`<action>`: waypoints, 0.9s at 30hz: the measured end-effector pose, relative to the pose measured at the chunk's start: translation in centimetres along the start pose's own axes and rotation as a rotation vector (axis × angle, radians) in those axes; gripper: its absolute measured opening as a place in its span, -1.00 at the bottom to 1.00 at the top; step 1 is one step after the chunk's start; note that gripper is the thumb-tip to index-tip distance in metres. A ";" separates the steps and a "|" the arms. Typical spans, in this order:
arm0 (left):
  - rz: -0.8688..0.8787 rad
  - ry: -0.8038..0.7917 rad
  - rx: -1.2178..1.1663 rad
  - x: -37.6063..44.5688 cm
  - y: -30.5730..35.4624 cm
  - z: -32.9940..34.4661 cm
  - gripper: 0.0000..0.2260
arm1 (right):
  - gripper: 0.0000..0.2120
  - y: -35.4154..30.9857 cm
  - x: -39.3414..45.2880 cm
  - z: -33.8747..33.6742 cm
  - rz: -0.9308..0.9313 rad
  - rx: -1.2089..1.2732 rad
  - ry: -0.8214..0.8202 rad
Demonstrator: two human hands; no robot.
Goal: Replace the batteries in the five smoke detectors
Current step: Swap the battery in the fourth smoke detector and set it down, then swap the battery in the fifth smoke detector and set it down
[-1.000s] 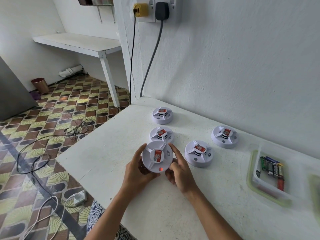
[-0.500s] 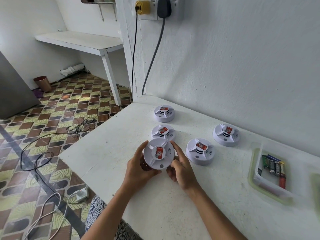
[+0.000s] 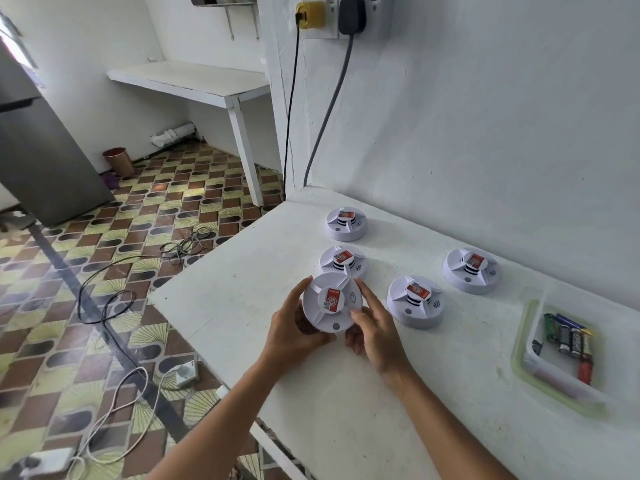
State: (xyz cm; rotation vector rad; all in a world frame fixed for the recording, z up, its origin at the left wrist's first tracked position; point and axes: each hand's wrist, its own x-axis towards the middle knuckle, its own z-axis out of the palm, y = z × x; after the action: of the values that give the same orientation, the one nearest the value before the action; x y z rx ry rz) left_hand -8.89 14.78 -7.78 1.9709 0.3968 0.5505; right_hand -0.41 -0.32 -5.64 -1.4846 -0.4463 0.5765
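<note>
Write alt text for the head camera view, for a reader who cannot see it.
Both hands, left hand and right hand, hold one white smoke detector above a white counter. Four more detectors sit behind it, and a clear container of batteries lies to the right.

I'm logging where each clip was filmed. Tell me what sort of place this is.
Probably a room in a home, perhaps a kitchen or utility corner. A built-in white counter meets a plastered wall, the patterned tile floor is strewn with cables, and a grey appliance, likely a fridge, stands at the left.
</note>
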 end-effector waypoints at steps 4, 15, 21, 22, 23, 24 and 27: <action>0.040 -0.034 -0.023 0.8 0.4 -0.2 -0.15 | -0.58 -0.6 0.1 0.0 0.027 0.067 0.025; 0.494 -0.361 0.353 11.6 9.0 2.7 -0.18 | -0.70 -7.0 2.7 -3.8 -0.079 0.331 0.306; 0.432 -0.505 0.440 19.2 10.1 7.4 -0.21 | -0.76 -7.7 6.7 -9.1 -0.006 -0.269 0.591; 0.410 -0.536 0.481 20.1 9.6 8.1 -0.21 | -0.74 -7.6 6.9 -10.0 -0.005 -0.366 0.642; 0.398 -0.568 0.524 21.1 9.3 9.1 -0.22 | -0.72 -7.6 7.0 -11.1 -0.001 -0.464 0.690; 0.386 -0.591 0.558 21.8 8.7 9.9 -0.22 | -0.69 -7.2 7.1 -12.2 0.006 -0.570 0.716; 0.347 -0.651 0.594 23.1 7.1 11.8 -0.23 | -0.61 -5.7 7.3 -15.0 0.075 -0.861 0.699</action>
State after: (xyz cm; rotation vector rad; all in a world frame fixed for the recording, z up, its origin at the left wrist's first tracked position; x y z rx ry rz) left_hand 17.13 14.34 -1.16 2.6702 -0.2281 -0.0435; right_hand 14.93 -7.73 -1.24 -2.3949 -0.0658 -0.1503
